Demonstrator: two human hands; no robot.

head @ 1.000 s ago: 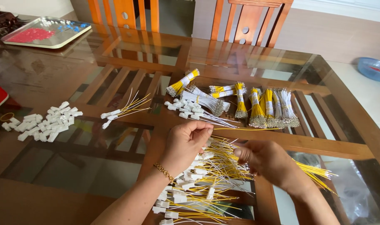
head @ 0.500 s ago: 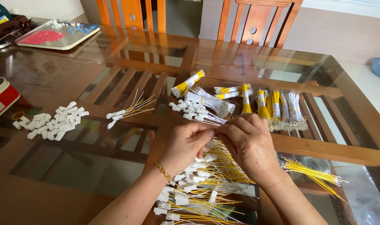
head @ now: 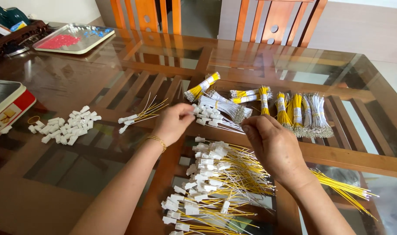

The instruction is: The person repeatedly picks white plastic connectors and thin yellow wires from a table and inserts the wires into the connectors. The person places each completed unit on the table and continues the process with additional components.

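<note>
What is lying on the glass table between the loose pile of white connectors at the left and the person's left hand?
Head view: a small bunch of wired connectors lies between the pile of white connectors and the left hand.

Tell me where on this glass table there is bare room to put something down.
Free: the wide glass table between the metal tray and the loose white plastic connectors, and the far side behind the banded yellow and white wire bundles. Crowded: around both hands, left hand and right hand, and the heap of connector-tipped wires below them.
</note>
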